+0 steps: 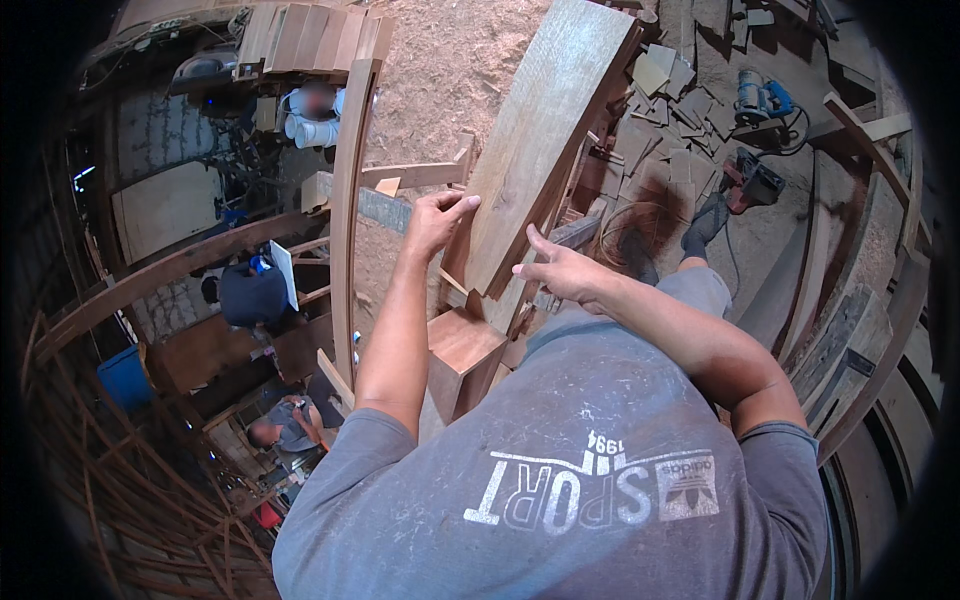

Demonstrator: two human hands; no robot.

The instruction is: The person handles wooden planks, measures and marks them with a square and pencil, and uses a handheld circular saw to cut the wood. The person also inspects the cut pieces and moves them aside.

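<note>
A long pale wooden plank [540,130] runs away from me, with more boards beneath its right side. My left hand [443,218] is at the plank's left edge, fingers curled and thumb reaching toward the board; whether it grips the edge is unclear. My right hand [555,262] is by the plank's right side at the near end, thumb and index finger apart, nothing visible in it. Just below stands a reddish wooden box [465,350], with a narrow strip [455,285] above it.
Offcuts [660,120], a blue power tool [752,100] and a red tool [750,185] lie right. An upright-running beam [350,230] and crossbars border my left. Co-workers [250,290] [290,425] are farther left, near a blue bin [125,375]. Stacked boards [310,40] sit at the back.
</note>
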